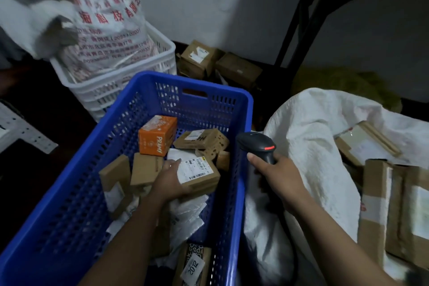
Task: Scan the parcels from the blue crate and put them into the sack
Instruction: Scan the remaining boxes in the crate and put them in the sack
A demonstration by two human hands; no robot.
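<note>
The blue crate (241, 169) sits in front of me with several parcels inside: brown cardboard boxes, white plastic mailers and an orange box (156, 138). My left hand (170, 182) is inside the crate and grips a small brown box with a white barcode label (198, 173). My right hand (277, 175) holds a black barcode scanner (256, 145) just right of the crate's rim, its red light showing. The white sack (308, 137) lies open to the right, with cardboard boxes (380, 211) in it.
A white crate (120, 83) behind the blue one holds a printed white bag (104, 18). Brown boxes (220, 65) lie on the floor by the wall. A dark metal frame (299, 16) stands at the back right. A white perforated rail (25, 132) is at the left.
</note>
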